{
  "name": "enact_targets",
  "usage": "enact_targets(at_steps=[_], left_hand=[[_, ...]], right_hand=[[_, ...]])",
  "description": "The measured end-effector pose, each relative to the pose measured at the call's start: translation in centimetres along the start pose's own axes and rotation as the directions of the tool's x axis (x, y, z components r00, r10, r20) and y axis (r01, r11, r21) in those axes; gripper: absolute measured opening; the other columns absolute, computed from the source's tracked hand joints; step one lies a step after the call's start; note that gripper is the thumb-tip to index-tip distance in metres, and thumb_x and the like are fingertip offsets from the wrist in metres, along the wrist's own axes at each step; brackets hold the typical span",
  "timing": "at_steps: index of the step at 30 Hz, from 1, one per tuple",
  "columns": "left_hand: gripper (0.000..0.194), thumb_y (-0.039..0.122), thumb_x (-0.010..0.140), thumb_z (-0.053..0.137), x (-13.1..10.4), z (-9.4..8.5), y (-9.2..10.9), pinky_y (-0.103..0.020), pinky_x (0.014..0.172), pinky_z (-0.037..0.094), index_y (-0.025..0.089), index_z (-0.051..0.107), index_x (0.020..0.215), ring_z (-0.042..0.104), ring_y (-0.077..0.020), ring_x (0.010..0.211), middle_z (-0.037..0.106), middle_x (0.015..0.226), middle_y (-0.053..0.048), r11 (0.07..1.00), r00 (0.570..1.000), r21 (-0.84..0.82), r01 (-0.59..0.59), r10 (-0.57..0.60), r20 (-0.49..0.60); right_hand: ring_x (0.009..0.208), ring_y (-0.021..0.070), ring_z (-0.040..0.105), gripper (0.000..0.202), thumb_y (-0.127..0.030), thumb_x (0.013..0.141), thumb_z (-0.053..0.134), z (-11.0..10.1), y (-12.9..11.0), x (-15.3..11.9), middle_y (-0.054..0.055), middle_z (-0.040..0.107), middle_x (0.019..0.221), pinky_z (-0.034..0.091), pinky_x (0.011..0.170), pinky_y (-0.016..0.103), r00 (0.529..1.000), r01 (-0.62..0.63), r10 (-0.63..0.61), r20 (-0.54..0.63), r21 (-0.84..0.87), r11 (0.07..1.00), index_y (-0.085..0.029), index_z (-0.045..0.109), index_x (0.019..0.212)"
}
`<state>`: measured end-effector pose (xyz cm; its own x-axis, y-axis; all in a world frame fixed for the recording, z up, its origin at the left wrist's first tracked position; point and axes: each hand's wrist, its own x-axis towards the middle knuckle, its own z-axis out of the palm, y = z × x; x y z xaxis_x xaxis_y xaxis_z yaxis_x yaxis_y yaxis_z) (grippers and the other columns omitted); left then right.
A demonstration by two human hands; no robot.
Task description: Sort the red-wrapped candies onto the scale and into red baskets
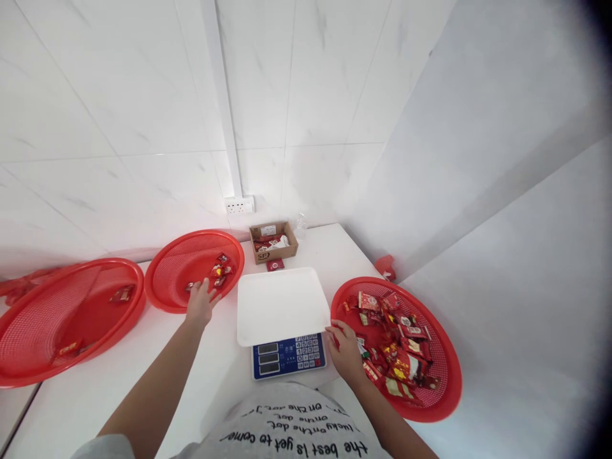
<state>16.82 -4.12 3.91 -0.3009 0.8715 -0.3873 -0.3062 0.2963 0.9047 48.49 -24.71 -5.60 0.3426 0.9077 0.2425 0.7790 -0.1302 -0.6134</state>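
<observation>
My left hand [201, 303] reaches over the near rim of the middle red basket [165, 271], its fingers apart and nothing visible in them. Just beyond the fingertips lie several small red packets [220, 270]. My right hand [345, 350] is at the near right corner of a white tray [282, 306], beside the rim of the right red basket [452, 382]. A gap shows between its thumb and bent fingers; whether the fingertips touch the tray is unclear. Under the tray is a digital scale with a blue keypad panel [289, 356].
The right basket holds many mixed red packets [406, 344]. Another red basket [136, 306] at the far left has a few packets. Behind the tray stand a cardboard box [275, 254] with packets and one red packet [275, 264]. A wall socket [240, 204] is above the white table [329, 245].
</observation>
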Motion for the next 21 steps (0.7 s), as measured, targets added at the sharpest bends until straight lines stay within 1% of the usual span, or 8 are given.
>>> enact_targets(at_steps=[2, 5, 6, 8, 12, 15, 17, 21], left_hand=[[0.016, 0.023, 0.081, 0.055, -2.4, -0.2, -1.3, -0.035, 0.074, 0.052, 0.021, 0.049, 0.095, 0.061, -0.0144, 0.078, 0.057, 0.098, -0.006, 0.997, 0.993, 0.031, 0.076, -0.079, 0.085], [0.018, 0.027, 0.077, 0.058, -6.3, -0.4, -3.4, -0.032, 0.075, 0.05, 0.017, 0.054, 0.092, 0.062, -0.0146, 0.077, 0.061, 0.091, -0.007, 0.973, 0.946, 0.187, 0.132, -0.18, 0.27], [0.022, 0.03, 0.076, 0.06, -7.6, -0.5, -4.0, -0.031, 0.075, 0.05, 0.017, 0.055, 0.093, 0.062, -0.015, 0.077, 0.062, 0.09, -0.007, 0.959, 0.925, 0.251, 0.129, -0.208, 0.319], [0.029, 0.037, 0.072, 0.063, -9.8, -0.6, -5.1, -0.031, 0.073, 0.05, 0.016, 0.057, 0.093, 0.061, -0.0163, 0.078, 0.063, 0.089, -0.007, 0.925, 0.883, 0.367, 0.102, -0.254, 0.395], [0.038, 0.043, 0.066, 0.066, -13.0, -0.5, -7.0, -0.032, 0.072, 0.049, 0.016, 0.059, 0.091, 0.061, -0.0183, 0.077, 0.065, 0.086, -0.007, 0.848, 0.808, 0.527, 0.06, -0.351, 0.472], [0.038, 0.043, 0.064, 0.066, -14.4, 0.0, -8.3, -0.032, 0.072, 0.048, 0.017, 0.059, 0.089, 0.061, -0.0179, 0.075, 0.065, 0.082, -0.005, 0.821, 0.804, 0.566, 0.073, -0.384, 0.454], [0.037, 0.042, 0.064, 0.065, -15.0, 0.5, -8.8, -0.032, 0.072, 0.048, 0.017, 0.059, 0.09, 0.061, -0.0175, 0.074, 0.065, 0.082, -0.005, 0.81, 0.805, 0.58, 0.087, -0.4, 0.439], [0.035, 0.04, 0.064, 0.064, -16.0, 2.2, -9.1, -0.031, 0.073, 0.047, 0.017, 0.059, 0.09, 0.061, -0.0167, 0.075, 0.065, 0.084, -0.004, 0.776, 0.801, 0.625, 0.081, -0.424, 0.423]], right_hand=[[0.104, 0.0229, 0.051, 0.029, -0.03, 0.081, 0.045, 0.1, 0.4, 0.2, 0.012, 0.056, 0.109, 0.04, 0.095, 0.04, 0.998, -0.057, 0.059, -0.035, 0.057, 0.997, -0.017, 0.062, 0.101], [0.105, 0.0232, 0.052, 0.039, -0.034, 0.081, 0.043, -0.1, 1.0, 0.7, 0.014, 0.056, 0.112, 0.043, 0.092, 0.038, 0.97, -0.229, 0.236, -0.061, 0.099, 0.968, -0.013, 0.056, 0.111], [0.106, 0.0232, 0.053, 0.041, -0.035, 0.082, 0.041, -0.2, 1.2, 1.0, 0.015, 0.056, 0.113, 0.044, 0.09, 0.037, 0.951, -0.303, 0.307, -0.04, 0.078, 0.95, -0.012, 0.054, 0.114], [0.108, 0.0216, 0.052, 0.044, -0.032, 0.085, 0.034, -0.5, 1.9, 1.5, 0.016, 0.055, 0.117, 0.043, 0.091, 0.033, 0.909, -0.404, 0.407, 0.09, -0.051, 0.913, -0.009, 0.051, 0.118], [0.115, 0.0218, 0.048, 0.041, -0.024, 0.08, 0.044, -1.1, 3.7, 1.9, 0.014, 0.055, 0.121, 0.035, 0.099, 0.031, 0.885, -0.383, 0.409, 0.221, -0.153, 0.911, -0.011, 0.056, 0.116], [0.126, 0.0279, 0.036, 0.044, -0.027, 0.074, 0.055, -1.9, 5.2, 1.3, 0.014, 0.048, 0.131, 0.028, 0.103, 0.041, 0.866, -0.338, 0.394, 0.309, -0.22, 0.915, -0.016, 0.057, 0.116], [0.128, 0.0303, 0.031, 0.046, -0.03, 0.074, 0.055, -2.5, 6.0, 0.8, 0.012, 0.042, 0.137, 0.029, 0.1, 0.047, 0.851, -0.272, 0.373, 0.37, -0.296, 0.915, -0.019, 0.054, 0.119], [0.12, 0.0245, 0.042, 0.04, -0.024, 0.081, 0.044, -3.5, 7.6, 0.6, 0.01, 0.043, 0.134, 0.037, 0.092, 0.038, 0.861, -0.161, 0.313, 0.4, -0.369, 0.915, -0.022, 0.053, 0.12]])
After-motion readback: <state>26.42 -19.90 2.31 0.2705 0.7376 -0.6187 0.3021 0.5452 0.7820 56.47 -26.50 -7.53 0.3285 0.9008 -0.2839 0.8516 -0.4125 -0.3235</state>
